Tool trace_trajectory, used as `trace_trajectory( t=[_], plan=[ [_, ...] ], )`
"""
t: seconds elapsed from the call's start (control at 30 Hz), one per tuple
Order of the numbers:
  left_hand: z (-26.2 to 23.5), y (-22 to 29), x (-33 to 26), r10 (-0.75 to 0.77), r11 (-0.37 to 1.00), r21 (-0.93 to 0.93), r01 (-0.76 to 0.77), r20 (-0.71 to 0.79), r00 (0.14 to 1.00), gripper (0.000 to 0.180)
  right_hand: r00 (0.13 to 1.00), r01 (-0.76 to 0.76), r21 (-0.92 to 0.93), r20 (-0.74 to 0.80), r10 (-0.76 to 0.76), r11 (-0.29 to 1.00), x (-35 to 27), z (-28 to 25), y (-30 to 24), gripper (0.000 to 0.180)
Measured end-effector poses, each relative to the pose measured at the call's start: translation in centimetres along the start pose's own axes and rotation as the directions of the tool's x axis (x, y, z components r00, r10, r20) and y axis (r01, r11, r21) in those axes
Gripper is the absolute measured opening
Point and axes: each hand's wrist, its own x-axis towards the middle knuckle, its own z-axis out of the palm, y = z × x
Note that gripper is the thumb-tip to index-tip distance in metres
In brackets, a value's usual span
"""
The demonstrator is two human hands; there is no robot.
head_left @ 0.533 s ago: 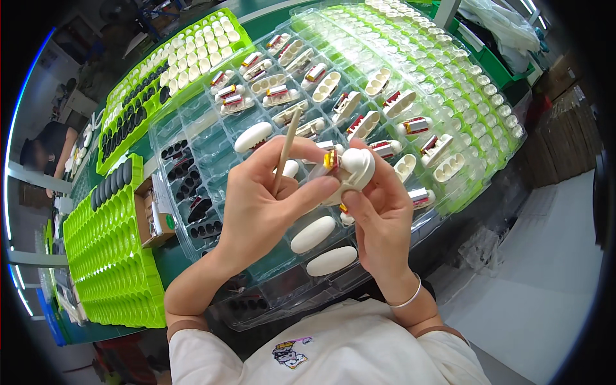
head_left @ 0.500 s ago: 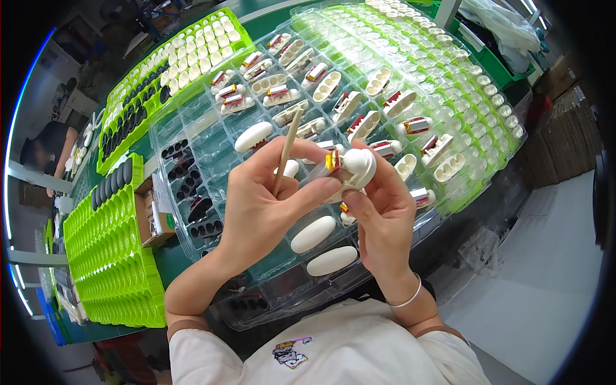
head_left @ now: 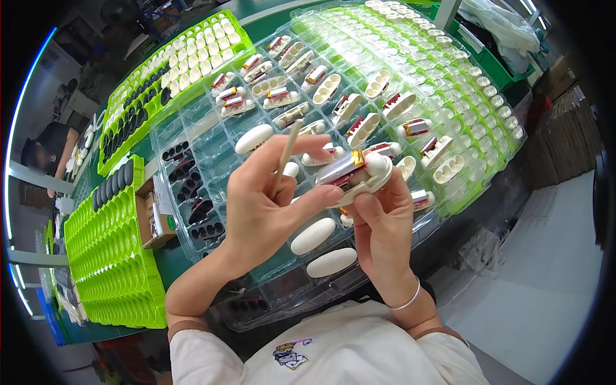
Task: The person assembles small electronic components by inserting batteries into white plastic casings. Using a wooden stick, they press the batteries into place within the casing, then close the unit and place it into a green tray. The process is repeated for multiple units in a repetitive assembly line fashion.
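Note:
My right hand (head_left: 389,232) grips a white plastic device housing (head_left: 359,187) by its right end and lower edge. A silver battery (head_left: 339,168) with yellow tape lies along the housing's top, and a dark red part shows beneath it. My left hand (head_left: 253,208) is closed around a thin wooden stick (head_left: 289,151), which points up and away. Its thumb tip touches the housing's left end, while the index finger is stretched out above the battery. Just below the hands lie two smooth white oval shells (head_left: 313,235). Another white shell (head_left: 254,138) rests beyond my left hand.
A clear compartment tray (head_left: 215,154) beneath my hands holds several white housings with batteries and black pieces. Green trays (head_left: 115,256) stand at the left, one with white and black shells. Clear-covered green trays (head_left: 449,96) lie at the right. A person (head_left: 51,151) is at the far left.
The housing has tipped in my right hand, so the battery's silver face now shows. My left index finger has lifted off it, and the thumb stays at its end.

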Motion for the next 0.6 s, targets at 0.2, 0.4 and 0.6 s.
trace_trajectory(
  t=[0.2, 0.4, 0.6],
  plan=[
    [-0.3, -0.3, -0.1, 0.357, 0.880, 0.294, -0.374, 0.110, 0.927, 0.036, 0.996, -0.080, 0.088, 0.049, 0.076, 0.993, 0.1, 0.3, -0.2, 0.032],
    [-0.4, 0.0, 0.1, 0.324, 0.893, 0.302, -0.335, 0.087, 0.942, 0.031, 0.982, -0.190, 0.150, 0.023, 0.189, 0.970, 0.3, 0.6, 0.1, 0.032],
    [-0.8, 0.7, -0.1, 0.096, 0.995, -0.029, -0.097, -0.034, 0.995, 0.012, 0.967, -0.256, 0.183, 0.046, 0.252, 0.949, 0.1, 1.0, -0.7, 0.036]
  ],
)
